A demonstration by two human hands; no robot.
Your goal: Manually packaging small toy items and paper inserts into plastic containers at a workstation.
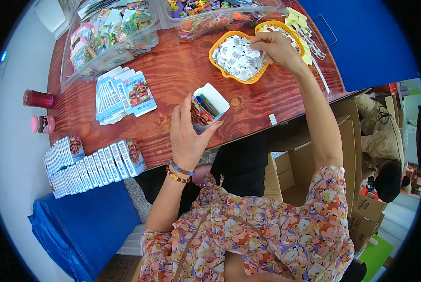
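open box: a small blue-and-white box (202, 116) is held near the middle of the near edge of the table (173, 66); its open end is turned up and leaned toward the far right; its long axis seems to lead up from the wood; whether its base is rested there cannot be told;
left hand: the box is clasped between thumb and fingers of the left hand (187, 129);
right hand: the right hand (278, 49) is held over the baskets, toward the right edge; thumb and forefinger are brought together, but whether anything is pinched cannot be told;
key relation: from the right hand, the box lies leftward and toward the near edge; it is touched by the left hand only;
baskets: white packets (238, 58) are heaped in a yellow basket (248, 81), whose rim stands between right fingertips and box; a second basket (272, 22) is set just beside, partly hidden;
far edge: a clear bin of cards (66, 75) is placed toward the far left corner;
left side: flat cartons (112, 101) are fanned out; closed boxes (102, 162) are ranked at the near left corner.
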